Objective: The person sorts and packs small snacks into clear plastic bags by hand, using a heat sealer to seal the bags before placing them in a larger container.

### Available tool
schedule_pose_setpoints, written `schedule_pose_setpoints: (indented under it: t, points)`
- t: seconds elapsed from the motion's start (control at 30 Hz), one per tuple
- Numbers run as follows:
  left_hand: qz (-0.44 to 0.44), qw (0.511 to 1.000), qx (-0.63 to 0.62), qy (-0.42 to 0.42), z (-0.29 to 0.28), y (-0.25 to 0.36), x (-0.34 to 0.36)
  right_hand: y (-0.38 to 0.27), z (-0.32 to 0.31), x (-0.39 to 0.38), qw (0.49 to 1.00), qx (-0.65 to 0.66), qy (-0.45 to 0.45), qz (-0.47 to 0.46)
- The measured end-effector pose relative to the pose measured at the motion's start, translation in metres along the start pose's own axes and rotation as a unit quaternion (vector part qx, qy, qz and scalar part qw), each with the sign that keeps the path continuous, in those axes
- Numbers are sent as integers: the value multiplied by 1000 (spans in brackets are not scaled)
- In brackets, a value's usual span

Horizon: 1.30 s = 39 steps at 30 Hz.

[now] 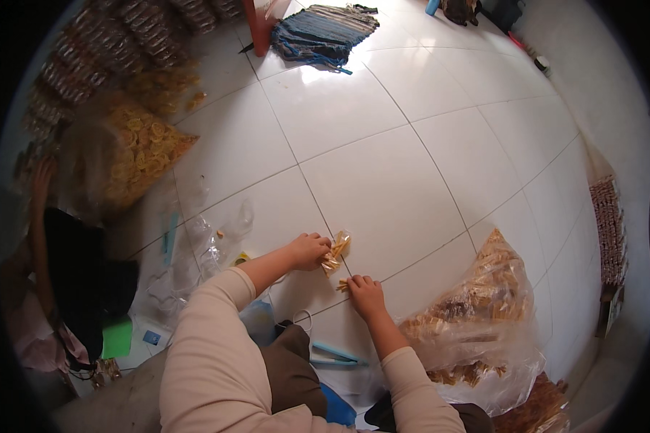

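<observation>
Over the tiled floor, my left hand (310,251) is closed on a small clear plastic bag (341,244) partly filled with yellow-brown snack sticks. My right hand (367,296) is just below and to the right of it, fingers pinched round a few loose snack sticks (342,286). To the right of my right forearm stands a large clear plastic sack (495,289) full of the same kind of sticks. Between my forearms lies a light-blue, long-armed tool (339,353), perhaps a hand sealer.
At left sits another person in dark clothes (87,260), beside a large bag of round yellow snacks (137,151). Empty clear bags (213,249) and a second light-blue tool (170,238) lie between us. Packed bundles (87,58) line the far left; a striped cloth (325,35) lies ahead.
</observation>
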<state>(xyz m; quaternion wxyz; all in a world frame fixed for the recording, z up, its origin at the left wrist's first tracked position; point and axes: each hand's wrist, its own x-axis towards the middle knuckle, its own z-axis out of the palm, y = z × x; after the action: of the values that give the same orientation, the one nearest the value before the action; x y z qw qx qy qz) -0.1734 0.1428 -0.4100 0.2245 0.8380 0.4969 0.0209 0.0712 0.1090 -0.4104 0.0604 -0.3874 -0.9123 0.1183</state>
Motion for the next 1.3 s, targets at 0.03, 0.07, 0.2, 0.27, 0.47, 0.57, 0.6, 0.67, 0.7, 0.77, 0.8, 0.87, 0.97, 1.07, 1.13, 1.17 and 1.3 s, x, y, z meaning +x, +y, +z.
schedule_pose_setpoints:
  t: [0.03, 0.07, 0.2, 0.27, 0.47, 0.57, 0.6, 0.67, 0.7, 0.77, 0.8, 0.87, 0.97, 1.07, 1.13, 1.17, 1.3]
  points:
    - [0, 1000, 10, -17, 1, 6, -2, -2, 0, -2, 1000, -3, 10, 14]
    - [6, 1000, 18, -25, 0, 11, -4, -4, 0, -4, 999, -7, 19, 29]
    - [-12, 998, 49, -31, 11, 24, -1, -8, 6, -12, 996, 1, 21, 89]
    - [1, 997, 61, -46, 16, 27, 4, -7, 13, -17, 995, 18, 43, 92]
    - [24, 998, 51, -36, 20, 28, 10, -2, 17, -26, 990, 59, 55, 113]
    - [17, 998, 6, -66, 18, 24, 12, -3, 13, -28, 982, 86, 35, 162]
    - [12, 998, -10, -67, 19, 23, 10, -3, 12, -28, 979, 94, 27, 180]
    - [5, 997, -43, -67, 15, 23, 7, -6, 8, -26, 965, 151, 48, 211]
    - [-5, 996, -51, -72, 13, 24, 7, -8, 6, -24, 956, 180, 59, 226]
    - [-23, 994, -68, -83, 10, 26, 6, -16, 8, -16, 955, 199, 53, 216]
    - [-34, 994, -76, -78, 9, 27, 6, -21, 9, -14, 954, 208, 50, 211]
    - [-59, 992, -93, -65, 12, 25, 4, -30, 12, -13, 965, 170, 9, 200]
    - [-49, 991, -119, -34, 14, 25, 5, -37, 20, -19, 978, 129, 10, 166]
    - [-74, 990, -114, -43, 13, 23, 8, -41, 29, -21, 988, 99, 44, 114]
    - [-78, 988, -136, -8, 12, 24, 5, -45, 33, -23, 992, 84, 38, 90]
    - [-80, 986, -146, 10, 11, 24, 4, -47, 33, -25, 993, 79, 21, 85]
    - [-196, 929, -314, 31, -9, 41, 7, -50, 21, -27, 991, 76, -28, 105]
